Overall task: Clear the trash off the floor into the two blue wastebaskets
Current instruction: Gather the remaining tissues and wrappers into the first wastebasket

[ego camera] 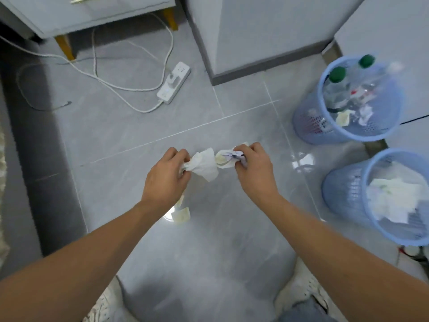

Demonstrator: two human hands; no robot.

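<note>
From the head camera, both hands are working low over the grey tile floor (130,126). The left hand (166,175) is pinching a white tissue (204,167) in its closed fingertips, the loose end of the sheet fanning out toward the other hand. The right hand (253,169) is pressing its fingers together on a crumpled paper wad (226,159), which is sticking out toward the left hand, so the two pieces are nearly touching in the gap between the two grips.

Below the left grip, toward the person's body and partly hidden by the wrist, another small crumpled scrap (182,214) is lying on the floor, not yet gathered.

Both baskets are standing off to the right of the grips, well apart from them. The far wastebasket (325,126) is holding two green-capped bottles (337,74) and some paper; the near wastebasket (343,191) is holding mostly white paper. The right hand is plainly the closer one to either basket; the left would have to cross the body's front. Judging from this, the coming move is a sideways carry to the right, with the right hand's wad likely arriving first, and the scrap under the left wrist is still waiting.

A white power strip (174,83) is lying ahead of both grips, clear of that path.
</note>
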